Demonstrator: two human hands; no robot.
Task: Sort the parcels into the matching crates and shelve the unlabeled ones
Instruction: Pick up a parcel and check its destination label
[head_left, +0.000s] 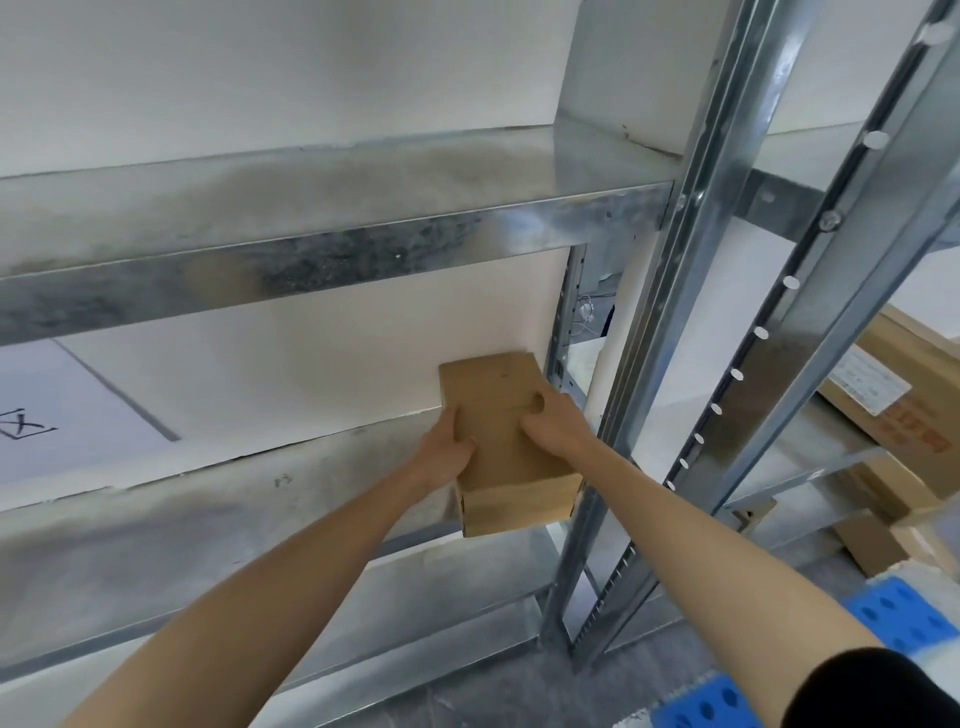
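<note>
The metal rack (670, 291) fills the view, and the shelving step is judged to be in hand. The middle shelf (208, 519) is the one being loaded. Its grey deck runs bare leftward from the parcel.

At the shelf's right end, just beside the upright post, a plain brown box (493, 384) is seen lengthwise. Its far end is close to the back wall and its near end is out at the shelf's front edge. No label can be made out on its top or near face, so it is taken for one of the unlabeled parcels. Whether its base is already set down on the deck cannot be told.

The box is held from both sides. The left hand (447, 452) is wrapped round the left edge, with the thumb laid on top. The right hand (558, 423) is clamped over the right edge, its fingers hidden down the far side. A firm two-handed grip, then, with nothing else in it.

Next, a straight push toward the wall is called for, so that nothing is left overhanging. The post on the right must be cleared, and both hands then let go.

Further cartons (904, 364) are stacked on the neighbouring rack, and blue crates (893, 613) are glimpsed low at the right.
</note>
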